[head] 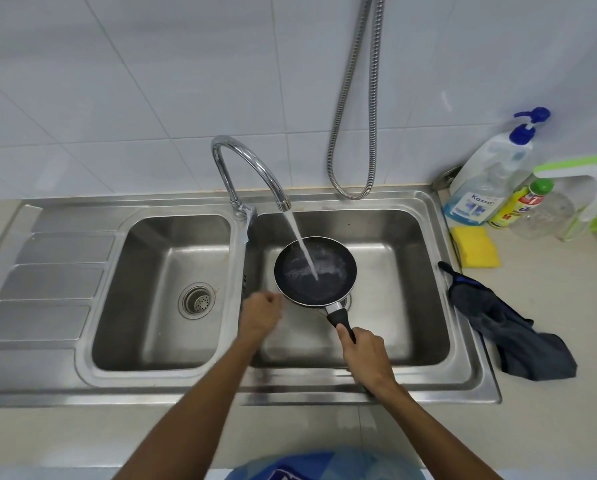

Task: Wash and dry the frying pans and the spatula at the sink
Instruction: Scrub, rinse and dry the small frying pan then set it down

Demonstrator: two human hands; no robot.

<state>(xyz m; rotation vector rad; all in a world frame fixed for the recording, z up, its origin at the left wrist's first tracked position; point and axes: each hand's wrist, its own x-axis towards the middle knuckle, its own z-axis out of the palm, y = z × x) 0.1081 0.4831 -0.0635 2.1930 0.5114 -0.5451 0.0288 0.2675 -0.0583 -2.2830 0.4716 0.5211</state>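
Over right basin (411, 271): right hand (363, 351) grips frying pan (299, 284); left hand (259, 315) curled, hold unclear.

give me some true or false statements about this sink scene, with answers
1. Water from the tap runs into the pan. True.
2. Nobody holds the pan's handle. False: the right hand grips it.
3. The pan is over the left basin. False: it is over the right basin.
4. A yellow sponge lies on the counter, right of the sink. True.
5. The dark cloth lies inside the sink. False: it lies on the counter, at the sink's right edge.
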